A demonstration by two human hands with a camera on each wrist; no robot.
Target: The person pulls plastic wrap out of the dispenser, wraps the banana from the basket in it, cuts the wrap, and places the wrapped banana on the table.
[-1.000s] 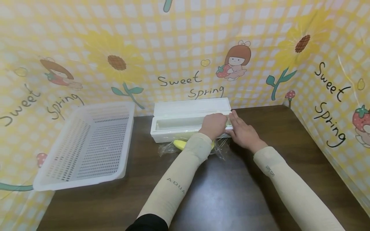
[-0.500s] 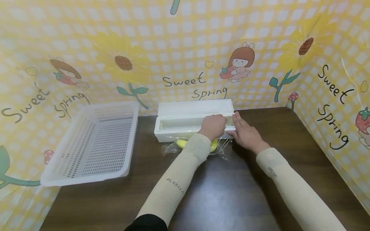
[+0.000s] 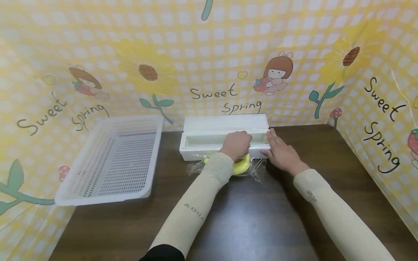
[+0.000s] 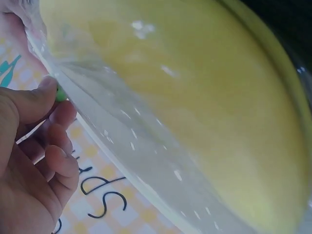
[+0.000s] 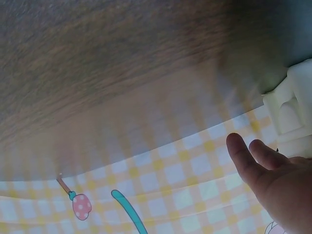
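A long white box (image 3: 193,153) stands open against the back curtain, its lid raised behind it. Clear cling film (image 3: 258,171) runs over its front edge onto the table, covering a yellow banana (image 3: 242,166) that my left forearm partly hides. My left hand (image 3: 236,144) is at the box's front rim, right of its middle. In the left wrist view, thumb and forefinger pinch a small green slider (image 4: 61,94) at the film's edge. My right hand (image 3: 284,154) rests against the box's right end with straight fingers, the thumb near the front corner.
To the left, a white perforated plastic basket (image 3: 148,181) stands on the dark wooden table (image 3: 254,221). A yellow checked curtain (image 3: 209,54) with printed flowers and lettering encloses the back and both sides.
My left hand has slid left along the box's front rim, away from the right hand, uncovering more of the banana's right part. My right hand stays at the box's end. The head view has shifted slightly.
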